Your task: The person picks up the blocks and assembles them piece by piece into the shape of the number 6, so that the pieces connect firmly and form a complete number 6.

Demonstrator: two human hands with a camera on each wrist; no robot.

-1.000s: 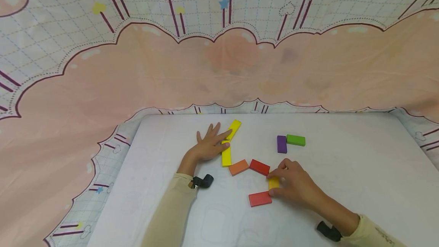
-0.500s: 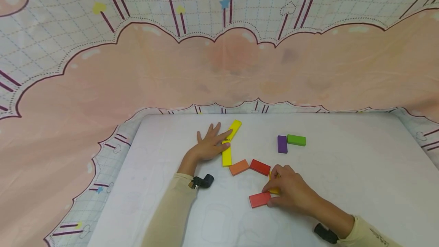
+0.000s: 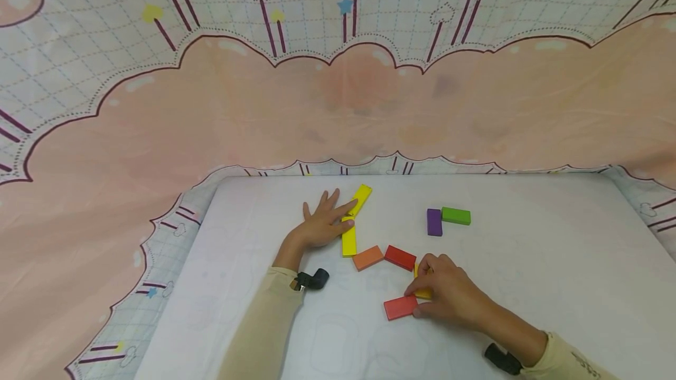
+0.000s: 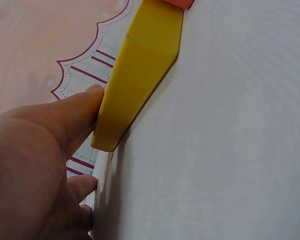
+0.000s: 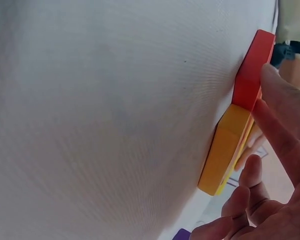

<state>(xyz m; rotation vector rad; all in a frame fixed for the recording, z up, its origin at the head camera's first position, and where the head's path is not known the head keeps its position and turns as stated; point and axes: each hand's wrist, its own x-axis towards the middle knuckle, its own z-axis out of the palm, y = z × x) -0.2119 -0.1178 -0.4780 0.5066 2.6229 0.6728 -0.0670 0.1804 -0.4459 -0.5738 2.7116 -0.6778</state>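
My left hand [image 3: 318,224] lies with fingers spread and straight, its thumb and index fingertip on two yellow blocks [image 3: 348,243] joined end to end at an angle. In the left wrist view the thumb rests against a yellow block [image 4: 140,65]. My right hand [image 3: 449,289] pinches the right end of a light red block [image 3: 399,308] between thumb and index finger. It partly hides an orange-yellow block [image 5: 222,150], which adjoins that red one. A darker red block [image 3: 400,257] and an orange block [image 3: 368,258] continue the bent row toward the yellow blocks.
A purple block [image 3: 434,222] and a green block [image 3: 456,216] stand side by side at the back right of the white table [image 3: 554,239]. A patterned cloth [image 3: 338,110] hangs behind the table's far edge.
My right hand has moved slightly nearer, from gripping the orange-yellow block to pinching the light red one's end. The left hand has stayed in place.
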